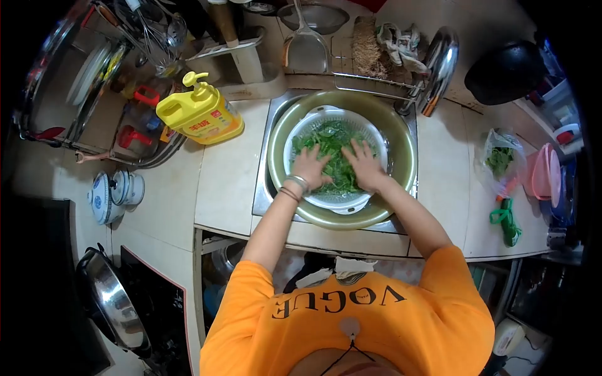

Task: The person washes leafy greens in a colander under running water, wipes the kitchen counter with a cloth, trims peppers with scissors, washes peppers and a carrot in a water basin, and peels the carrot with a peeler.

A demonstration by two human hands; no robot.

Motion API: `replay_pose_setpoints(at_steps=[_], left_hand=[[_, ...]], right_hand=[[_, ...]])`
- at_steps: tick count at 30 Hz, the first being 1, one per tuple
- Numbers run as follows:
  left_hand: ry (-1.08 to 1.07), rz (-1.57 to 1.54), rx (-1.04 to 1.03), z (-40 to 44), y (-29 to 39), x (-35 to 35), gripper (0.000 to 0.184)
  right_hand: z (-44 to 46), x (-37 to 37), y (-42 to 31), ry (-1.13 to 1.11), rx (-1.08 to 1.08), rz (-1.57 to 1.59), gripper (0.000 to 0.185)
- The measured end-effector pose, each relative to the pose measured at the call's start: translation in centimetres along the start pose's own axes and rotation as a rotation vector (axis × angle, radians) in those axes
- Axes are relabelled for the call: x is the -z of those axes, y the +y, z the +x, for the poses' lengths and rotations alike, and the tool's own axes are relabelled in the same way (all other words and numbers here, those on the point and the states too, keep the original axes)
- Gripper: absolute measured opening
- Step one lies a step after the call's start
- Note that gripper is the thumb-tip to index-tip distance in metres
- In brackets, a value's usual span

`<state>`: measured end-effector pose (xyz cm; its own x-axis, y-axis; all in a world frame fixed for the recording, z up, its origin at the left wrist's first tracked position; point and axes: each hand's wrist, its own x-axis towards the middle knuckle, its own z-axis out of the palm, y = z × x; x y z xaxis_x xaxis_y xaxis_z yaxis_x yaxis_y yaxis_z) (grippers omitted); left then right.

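Green leafy vegetables [338, 147] lie in water in a white strainer basket [335, 202], which sits inside a large olive-green basin [404, 150] over the sink [262, 188]. My left hand [310, 167], with bracelets at its wrist, rests palm down on the leaves at the basket's left side, fingers spread. On the right side my right hand [364, 165] touches the leaves, its fingers apart too. Neither hand is closed round anything.
Left of the basin stands a yellow pump bottle [204, 116]. The faucet [442, 69] rises behind it at right. Farther right are a plastic bag with leaves [501, 160], a green bundle [506, 222] and a pink basket [543, 172]. A wok [116, 304] is at lower left.
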<state>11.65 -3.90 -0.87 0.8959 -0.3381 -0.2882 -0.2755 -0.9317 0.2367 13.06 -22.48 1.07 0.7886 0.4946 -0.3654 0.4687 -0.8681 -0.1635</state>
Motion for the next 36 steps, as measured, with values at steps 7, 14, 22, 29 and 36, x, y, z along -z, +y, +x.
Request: replay_pose_setpoints(at_steps=[7,14,22,29,36], left_hand=[[-0.231,0.252,0.095,3.2,1.7,-3.3,0.067],[0.269,-0.353,0.074,3.0,-0.7,0.6,0.036],[0.593,-0.705,0.039,-0.4,-0.4,3.4,0.038],[-0.125,-0.15,0.209,1.3,1.8,-0.7,0.054],[0.019,-0.112,0.196,4.5,0.5,-2.2,0.034]], right_hand=[[4.2,-5.7,-0.4,-0.01,-0.026,-0.21,0.056],[4.7,2.1,2.5,0.135,0.065,0.71,0.043],[2.5,3.7,2.3,0.362,0.041,0.462,0.051],[6.3,-3.6,2.1,0.307,0.111,-0.014,0.067],[7.5,-2.1,1.0,0.146,0.077,0.1,0.039]])
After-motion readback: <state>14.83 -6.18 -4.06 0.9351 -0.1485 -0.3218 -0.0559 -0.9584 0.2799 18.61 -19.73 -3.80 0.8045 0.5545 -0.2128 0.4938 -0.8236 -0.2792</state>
